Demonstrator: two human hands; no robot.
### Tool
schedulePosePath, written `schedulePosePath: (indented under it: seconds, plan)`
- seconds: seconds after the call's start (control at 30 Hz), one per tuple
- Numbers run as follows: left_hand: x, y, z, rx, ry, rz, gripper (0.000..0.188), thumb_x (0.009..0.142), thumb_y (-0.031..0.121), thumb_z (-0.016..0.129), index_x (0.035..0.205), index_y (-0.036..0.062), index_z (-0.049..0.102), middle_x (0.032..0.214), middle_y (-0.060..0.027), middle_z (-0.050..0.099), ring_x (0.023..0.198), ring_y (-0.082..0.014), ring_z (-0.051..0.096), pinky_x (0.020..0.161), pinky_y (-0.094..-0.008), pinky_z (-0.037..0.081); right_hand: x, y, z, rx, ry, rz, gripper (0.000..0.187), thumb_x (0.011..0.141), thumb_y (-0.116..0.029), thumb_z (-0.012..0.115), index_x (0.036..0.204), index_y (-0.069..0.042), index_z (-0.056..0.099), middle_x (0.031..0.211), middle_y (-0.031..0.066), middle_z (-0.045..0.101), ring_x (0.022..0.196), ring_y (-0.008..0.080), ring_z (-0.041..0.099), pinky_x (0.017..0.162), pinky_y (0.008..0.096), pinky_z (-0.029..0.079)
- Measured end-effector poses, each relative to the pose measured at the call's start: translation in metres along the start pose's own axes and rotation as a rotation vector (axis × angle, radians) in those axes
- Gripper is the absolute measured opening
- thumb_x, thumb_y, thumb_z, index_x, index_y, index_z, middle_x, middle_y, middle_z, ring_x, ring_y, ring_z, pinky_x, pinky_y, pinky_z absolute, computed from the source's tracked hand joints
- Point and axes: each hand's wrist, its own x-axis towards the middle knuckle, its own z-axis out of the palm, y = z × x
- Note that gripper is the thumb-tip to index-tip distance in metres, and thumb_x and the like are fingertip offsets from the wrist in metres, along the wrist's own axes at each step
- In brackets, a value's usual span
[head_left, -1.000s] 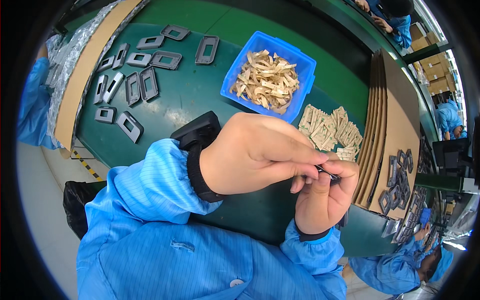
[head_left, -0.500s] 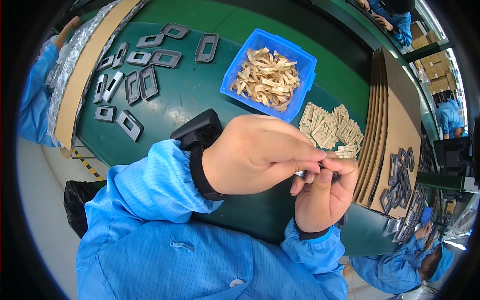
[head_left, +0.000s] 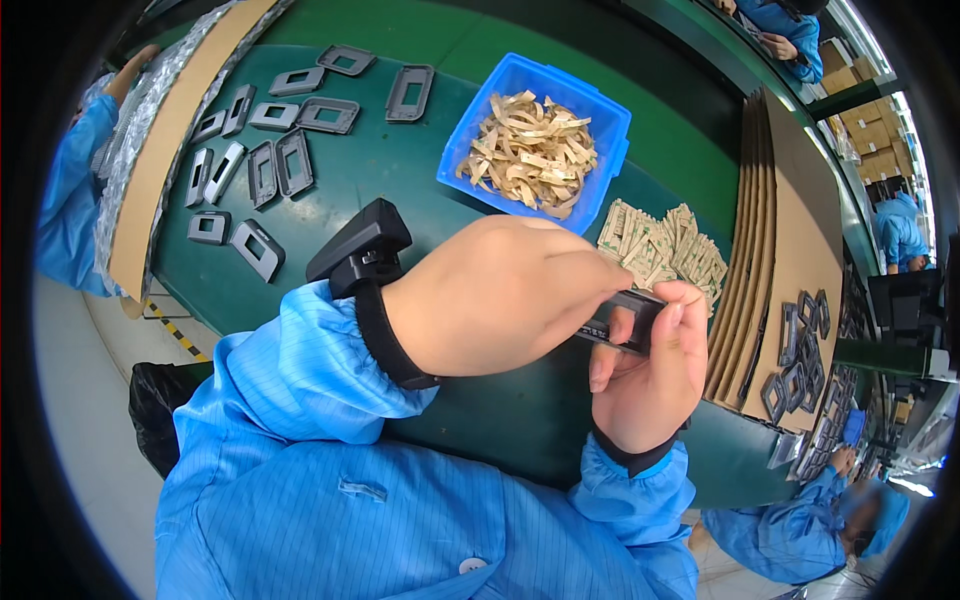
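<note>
A small dark plastic frame (head_left: 643, 305) with a rectangular opening is held between my two hands in front of the blue bin. My right hand (head_left: 655, 385) is closed round its right end, thumb on the near face, and a fingertip shows through the opening. My left hand (head_left: 500, 295) reaches across from the left, its fingers pinched at the frame's upper left edge. The back of that hand hides what its fingertips grip. Beyond lie a blue plastic bin (head_left: 612, 150) full of curled tan strips (head_left: 530, 150) and a pile of flat tan adhesive strips (head_left: 650, 245).
Several grey and black plastic frames (head_left: 295, 162) lie at the table's far left. Cardboard sheets (head_left: 765, 260) stand at the right, with more dark frames (head_left: 797, 350) on them. A cardboard edge (head_left: 185, 130) borders the left. Co-workers in blue (head_left: 790, 530) sit around.
Both hands have turned and shifted slightly, so the frame and its opening now show between them. My left wrist has moved a little left and up.
</note>
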Motion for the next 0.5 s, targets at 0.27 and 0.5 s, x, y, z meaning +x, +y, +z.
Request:
schedulePosePath:
  seconds: [0.27, 0.5]
  plan:
    - [0.0, -0.0001, -0.0045, -0.147, -0.073, -0.198, 0.011, 0.079, 0.012, 0.079, 0.08, 0.0059, 0.07, 0.068, -0.0079, 0.066, 0.059, -0.0224, 0.064, 0.051, -0.0324, 0.047, -0.0014, 0.0025, -0.003, 0.118, -0.108, 0.092, 0.021, 0.107, -0.027, 0.043, 0.113, -0.007, 0.043, 0.084, 0.0148, 0.059, 0.053, 0.02, 0.059, 0.045, 0.0268, 0.049]
    - [0.0019, -0.0017, -0.0026, -0.085, -0.073, -0.147, 0.017, 0.079, 0.015, 0.08, 0.075, 0.0067, 0.065, 0.062, -0.0061, 0.06, 0.054, -0.0217, 0.06, 0.048, -0.0329, 0.043, -0.0007, 0.0075, -0.0058, 0.115, -0.171, 0.11, 0.022, 0.104, -0.021, 0.048, 0.12, -0.006, 0.043, 0.089, 0.0122, 0.059, 0.06, 0.0169, 0.059, 0.052, 0.0257, 0.049]
